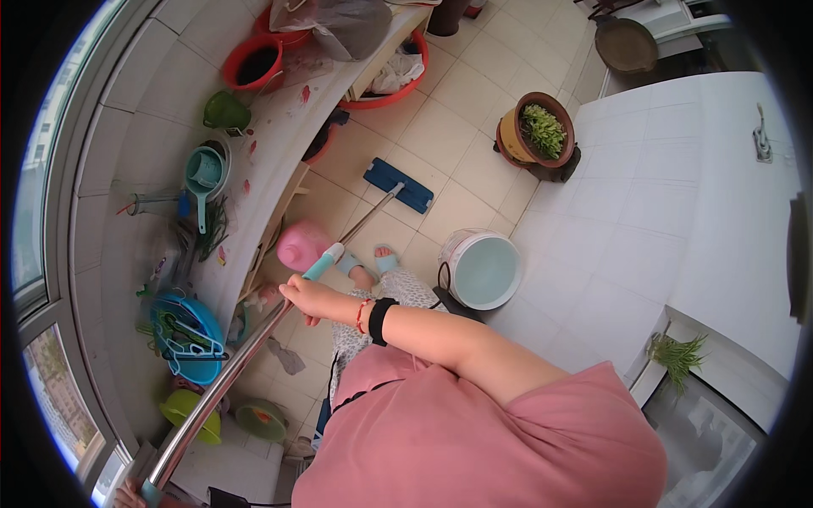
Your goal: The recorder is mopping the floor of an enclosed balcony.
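A flat mop head (399, 185) with a blue pad lies on the tiled floor in front of my feet. From it a metal mop pole (222, 387) with teal grips runs diagonally to the lower left. My right hand (306, 297) is closed around the pole just below its middle teal grip; a black band and a red beaded bracelet are on that wrist. My left hand (130, 494), partly cut off at the lower left rim, is wrapped round the teal grip at the pole's upper end.
A white bucket (486, 270) of water stands by the right wall, beyond it a potted plant (543, 130). Along the left runs a counter (254, 171) with red buckets (254, 63), a teal dipper (204, 171) and blue basins (190, 336). A pink container (302, 246) stands near my feet.
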A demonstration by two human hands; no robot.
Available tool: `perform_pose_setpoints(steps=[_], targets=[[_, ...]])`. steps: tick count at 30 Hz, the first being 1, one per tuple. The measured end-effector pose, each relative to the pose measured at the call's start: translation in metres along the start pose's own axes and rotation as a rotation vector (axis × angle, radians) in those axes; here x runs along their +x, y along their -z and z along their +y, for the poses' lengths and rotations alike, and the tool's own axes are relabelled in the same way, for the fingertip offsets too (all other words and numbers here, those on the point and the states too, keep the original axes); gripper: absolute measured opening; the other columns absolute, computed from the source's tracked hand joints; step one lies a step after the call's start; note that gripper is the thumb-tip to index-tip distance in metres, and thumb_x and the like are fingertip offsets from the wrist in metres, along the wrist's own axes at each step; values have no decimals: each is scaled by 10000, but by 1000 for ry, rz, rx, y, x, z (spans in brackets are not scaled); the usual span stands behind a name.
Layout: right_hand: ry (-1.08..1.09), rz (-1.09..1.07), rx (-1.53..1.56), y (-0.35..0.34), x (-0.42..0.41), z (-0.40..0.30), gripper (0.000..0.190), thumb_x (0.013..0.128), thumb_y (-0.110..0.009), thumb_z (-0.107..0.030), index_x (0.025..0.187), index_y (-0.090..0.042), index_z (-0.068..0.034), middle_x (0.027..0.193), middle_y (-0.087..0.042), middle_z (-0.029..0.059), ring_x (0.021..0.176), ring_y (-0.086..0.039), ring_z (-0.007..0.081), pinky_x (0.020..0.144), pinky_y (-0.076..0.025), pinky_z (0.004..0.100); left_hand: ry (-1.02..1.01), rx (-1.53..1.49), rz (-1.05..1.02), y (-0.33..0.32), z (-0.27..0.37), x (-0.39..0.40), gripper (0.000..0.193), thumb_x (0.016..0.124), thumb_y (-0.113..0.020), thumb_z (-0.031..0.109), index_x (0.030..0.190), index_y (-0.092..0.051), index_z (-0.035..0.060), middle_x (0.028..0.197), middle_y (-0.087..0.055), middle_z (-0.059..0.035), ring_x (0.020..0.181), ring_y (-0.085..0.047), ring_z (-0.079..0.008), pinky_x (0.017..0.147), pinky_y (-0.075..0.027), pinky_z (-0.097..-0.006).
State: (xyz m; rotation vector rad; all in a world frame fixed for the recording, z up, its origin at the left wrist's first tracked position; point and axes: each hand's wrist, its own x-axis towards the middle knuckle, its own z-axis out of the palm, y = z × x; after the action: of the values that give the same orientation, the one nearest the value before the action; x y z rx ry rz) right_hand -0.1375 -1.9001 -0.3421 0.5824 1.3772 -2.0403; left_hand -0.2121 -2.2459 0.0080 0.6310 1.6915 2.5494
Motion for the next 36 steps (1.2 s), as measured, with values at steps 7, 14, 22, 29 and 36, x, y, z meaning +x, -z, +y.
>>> perform_pose_setpoints(steps=[7,14,22,29,36], targets=[[-79,518,141,140,-52,61,324,902,-401,-354,968,-418,-37,711,-528,79,462,-531,155,434,-478,267,307,-95,25,-117,-150,-7,162,778,-517,89,744,-358,83,716,-371,-52,710,-439,-162,925,-366,-366],[-121,712,367,233,-97,103,237,880,-407,-262,1015,-387,-68,753,-511,70,546,-535,151,508,-500,291,484,-68,-171,-190,-229,-24,181,740,-593,127,718,-419,84,694,-477,-86,766,-554,-248,936,-406,-454],[49,695,572,162,-67,86,203,857,-418,-205,1011,-368,-83,734,-517,64,597,-548,144,542,-502,280,416,29,-248,-153,-175,4,190,715,-603,137,700,-423,79,668,-509,-88,685,-568,-232,936,-395,-442],[146,499,582,58,1,25,266,891,-448,-284,1035,-358,-78,749,-514,55,552,-543,114,486,-493,236,203,-23,-109,-84,-92,47,204,716,-503,65,682,-309,119,650,-312,-28,604,-380,-131,884,-324,-351],[177,411,380,-32,75,-31,266,860,-452,-276,971,-391,-42,688,-552,68,458,-535,152,391,-460,273,-117,-21,72,-36,-51,84,159,757,-462,227,645,-435,117,593,-410,-6,579,-478,-173,552,-415,-313]])
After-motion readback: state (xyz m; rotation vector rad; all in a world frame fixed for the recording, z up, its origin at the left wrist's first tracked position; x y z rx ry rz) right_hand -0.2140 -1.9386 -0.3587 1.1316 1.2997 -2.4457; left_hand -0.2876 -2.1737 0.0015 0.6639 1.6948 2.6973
